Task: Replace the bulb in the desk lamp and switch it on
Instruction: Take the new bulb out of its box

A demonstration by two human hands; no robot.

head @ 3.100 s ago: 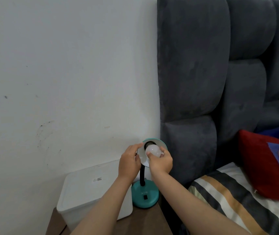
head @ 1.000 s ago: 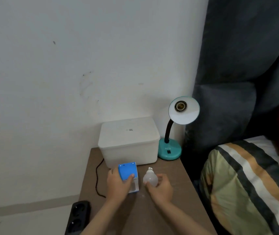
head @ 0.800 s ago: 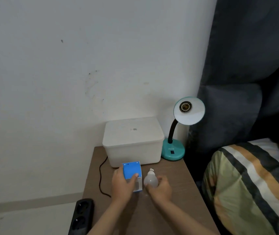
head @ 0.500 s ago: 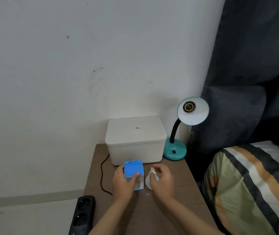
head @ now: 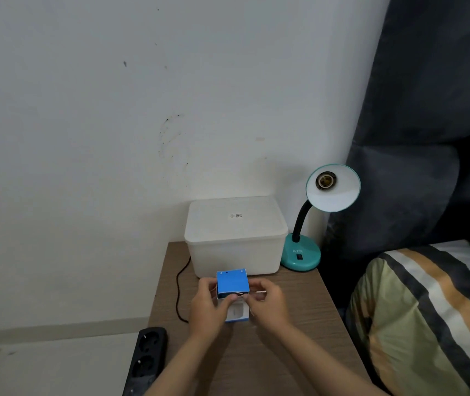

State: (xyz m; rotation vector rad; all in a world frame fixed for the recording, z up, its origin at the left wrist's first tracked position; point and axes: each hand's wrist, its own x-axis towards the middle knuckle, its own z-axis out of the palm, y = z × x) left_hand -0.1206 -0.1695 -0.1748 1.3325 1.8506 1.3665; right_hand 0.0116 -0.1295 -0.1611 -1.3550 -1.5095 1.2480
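Note:
A teal desk lamp [head: 301,257] stands at the back right of the wooden bedside table [head: 293,347]. Its shade [head: 338,197] faces me and the socket [head: 326,180] holds no bulb. A black switch sits on the lamp's base. A blue and white bulb box [head: 232,284] is held upright just above the table's middle. My left hand [head: 208,307] grips its left side. My right hand [head: 268,305] pinches a flap at its right top edge. The loose white bulb is out of sight.
A white lidded plastic container [head: 235,232] stands behind the box, left of the lamp. A black cable [head: 179,290] runs down the table's left side to a black power strip [head: 148,358] on the floor. A striped bed cover [head: 428,310] and dark headboard [head: 428,110] lie right.
The bulb came out of the lamp and down to the table in my right hand. That hand then moved from the bulb onto the box, and the bulb is no longer visible.

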